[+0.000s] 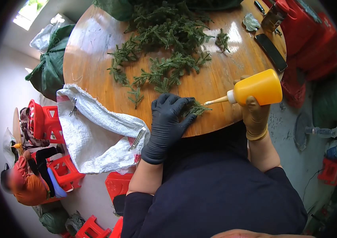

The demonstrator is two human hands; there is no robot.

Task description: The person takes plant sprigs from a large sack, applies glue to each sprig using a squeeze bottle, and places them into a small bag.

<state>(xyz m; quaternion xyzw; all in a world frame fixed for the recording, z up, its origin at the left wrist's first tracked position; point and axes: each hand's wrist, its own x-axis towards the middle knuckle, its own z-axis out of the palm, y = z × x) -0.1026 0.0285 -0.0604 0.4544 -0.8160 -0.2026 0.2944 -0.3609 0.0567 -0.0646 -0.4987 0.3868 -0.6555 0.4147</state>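
Observation:
My left hand (170,119), in a black glove, is closed on a small green fir sprig (196,108) near the table's front edge. In a tan glove, my right hand (253,113) grips a yellow squeeze bottle (260,89) tipped on its side. The bottle's long tapered nozzle (217,100) points left, its tip at or very close to the sprig. Beyond my hands, a heap of green fir branches (168,29) covers the middle of the round wooden table (93,59). One loose sprig (223,40) lies to the right of the heap.
A white woven sack (85,131) hangs over the left table edge. At the right edge lie a black phone (271,51) and crumpled tissue (251,22). Red stools (65,172) and a seated person (33,182) are at left; red bags (311,43) stand at right.

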